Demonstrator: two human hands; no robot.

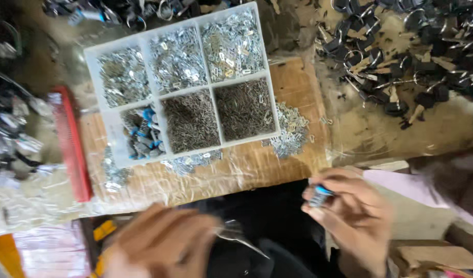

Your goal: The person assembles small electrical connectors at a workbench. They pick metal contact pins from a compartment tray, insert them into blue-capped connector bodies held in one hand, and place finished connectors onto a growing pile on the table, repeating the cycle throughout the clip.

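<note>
My right hand (pixel 357 213) is at the lower right, fingers curled around a small grey part with a blue band (pixel 320 196). At the bottom, left of centre, my left hand (pixel 162 244) is blurred and pinches a thin metal tool, like tweezers (pixel 236 236), whose tip points right. Both hands hover over my dark lap, below the table edge. Above them a white compartment tray (pixel 106 133) holds several sections of tiny silver and dark metal pieces, and one section with grey and blue parts (pixel 142 135).
The tray rests on a plastic-covered wooden board (pixel 293 87) with loose silver bits (pixel 290 135) scattered beside it. A red comb-like strip (pixel 70 141) lies at the left. A heap of black key-like parts with rings (pixel 406 56) fills the upper right.
</note>
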